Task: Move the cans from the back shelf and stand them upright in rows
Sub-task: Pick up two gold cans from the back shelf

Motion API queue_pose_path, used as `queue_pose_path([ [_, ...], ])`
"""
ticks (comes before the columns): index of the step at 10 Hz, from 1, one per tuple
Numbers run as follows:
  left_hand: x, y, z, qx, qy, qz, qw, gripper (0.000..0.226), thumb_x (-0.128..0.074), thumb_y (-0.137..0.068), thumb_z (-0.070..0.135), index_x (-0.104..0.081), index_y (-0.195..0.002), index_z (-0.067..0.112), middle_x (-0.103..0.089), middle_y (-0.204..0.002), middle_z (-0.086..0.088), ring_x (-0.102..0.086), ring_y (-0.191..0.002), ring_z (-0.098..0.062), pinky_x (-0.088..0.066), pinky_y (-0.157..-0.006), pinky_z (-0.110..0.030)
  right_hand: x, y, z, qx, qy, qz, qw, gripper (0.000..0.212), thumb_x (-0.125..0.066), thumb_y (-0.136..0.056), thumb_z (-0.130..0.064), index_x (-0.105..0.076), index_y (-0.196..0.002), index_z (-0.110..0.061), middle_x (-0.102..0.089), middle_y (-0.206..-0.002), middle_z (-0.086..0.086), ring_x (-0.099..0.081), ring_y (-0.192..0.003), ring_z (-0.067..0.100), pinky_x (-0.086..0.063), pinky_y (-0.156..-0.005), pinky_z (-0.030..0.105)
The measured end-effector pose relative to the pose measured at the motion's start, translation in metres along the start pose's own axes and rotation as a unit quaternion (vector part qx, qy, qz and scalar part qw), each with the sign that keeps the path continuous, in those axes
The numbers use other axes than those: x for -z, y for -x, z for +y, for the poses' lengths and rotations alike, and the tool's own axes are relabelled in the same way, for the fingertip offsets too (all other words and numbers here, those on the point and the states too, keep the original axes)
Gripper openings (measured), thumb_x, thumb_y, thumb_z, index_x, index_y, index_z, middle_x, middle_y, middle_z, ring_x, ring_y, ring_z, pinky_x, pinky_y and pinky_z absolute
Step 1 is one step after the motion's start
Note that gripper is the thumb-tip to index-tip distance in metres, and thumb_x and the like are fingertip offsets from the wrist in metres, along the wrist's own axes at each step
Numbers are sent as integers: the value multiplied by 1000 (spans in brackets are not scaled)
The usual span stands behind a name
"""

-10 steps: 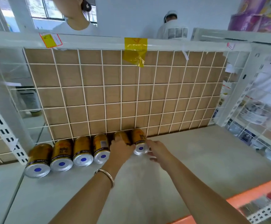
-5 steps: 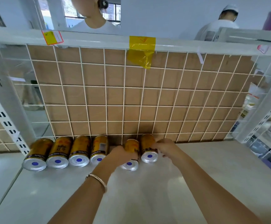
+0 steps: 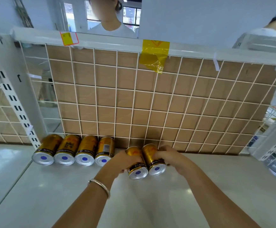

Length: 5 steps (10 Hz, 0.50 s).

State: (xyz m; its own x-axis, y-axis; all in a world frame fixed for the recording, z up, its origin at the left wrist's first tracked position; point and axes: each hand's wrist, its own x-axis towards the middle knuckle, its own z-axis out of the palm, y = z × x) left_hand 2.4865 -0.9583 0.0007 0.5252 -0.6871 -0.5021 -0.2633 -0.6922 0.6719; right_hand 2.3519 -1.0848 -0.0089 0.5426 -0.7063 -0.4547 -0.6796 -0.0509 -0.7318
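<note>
- silver bangle (image 3: 101, 186) on the left wrist, low in the middle of the frame. what is the left hand (image 3: 125, 160) doing?
- its fingers are curled round a gold can (image 3: 138, 171). the can lies on its side, its silver base with a blue dot turned toward the camera.
- and the right hand (image 3: 171, 159)?
- it grips a second gold can (image 3: 153, 158), fingers wrapped over the can's right side. the two cans touch side by side just right of centre, over the pale shelf (image 3: 68, 195).
- are they lifted off it?
- i cannot tell. neither stands upright; both point base-first at the camera.
- any others?
- a row of four cans (image 3: 86, 149) in the lower left, all lying on their sides and touching one another, their far ends at the foot of the white wire grid (image 3: 134, 102). a gap separates the fourth can from the held pair.
- what sits behind the grid?
- brown cardboard (image 3: 106, 96). a white rail (image 3: 109, 43) runs along the top, with yellow tape (image 3: 155, 51) hanging at upper centre and a red-edged tag (image 3: 69, 38) at upper left. a slotted white upright (image 3: 17, 109) leans along the left edge.
- and beyond that?
- a person in a white top (image 3: 111, 28) at top centre, and another person in a white cap (image 3: 265, 32) at upper right.
</note>
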Motion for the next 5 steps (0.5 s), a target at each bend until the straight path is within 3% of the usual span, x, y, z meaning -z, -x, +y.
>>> queue_pose_path([
  [1,-15,-1,-8,-9,39,20,999,37,-57,-93,28,-54,-122,5,-59,-124,-16,-57,-117,-31,-46,-101,-38,0,-1,3,-3,-45,-33,998,65,-72,-56,-36,-59,-116,-14,-69,-102,8,-68,-87,20,-53,-67,27],
  [2,-17,2,-8,0,121,28,992,46,-67,-85,29,-57,-121,2,-63,-116,-13,-61,-105,-27,-50,-91,-34,-3,3,8,4,-122,-82,989,36,-79,-68,-15,-66,-102,-13,-71,-101,12,-69,-91,27,-56,-83,37],
  [3,-21,2,-15,50,138,36,989,51,-61,-86,44,-49,-123,11,-59,-113,-9,-58,-100,-21,-46,-91,-31,-7,6,14,5,-188,-137,972,46,-82,-67,-8,-66,-110,-5,-70,-108,18,-68,-98,32,-54,-90,41],
  [4,-28,6,-22,50,280,29,958,52,-69,-80,33,-50,-122,9,-62,-113,-13,-62,-103,-27,-48,-98,-39,-12,11,19,21,-278,-162,947,45,-75,-71,-1,-62,-114,-3,-69,-107,20,-67,-97,33,-53,-88,43],
  [5,-31,11,-29,26,396,29,917,44,-70,-79,17,-53,-118,6,-64,-107,-17,-64,-98,-30,-50,-96,-43,-8,20,21,37,-366,-211,906,49,-65,-66,4,-59,-115,0,-66,-102,21,-65,-90,32,-53,-83,40],
])
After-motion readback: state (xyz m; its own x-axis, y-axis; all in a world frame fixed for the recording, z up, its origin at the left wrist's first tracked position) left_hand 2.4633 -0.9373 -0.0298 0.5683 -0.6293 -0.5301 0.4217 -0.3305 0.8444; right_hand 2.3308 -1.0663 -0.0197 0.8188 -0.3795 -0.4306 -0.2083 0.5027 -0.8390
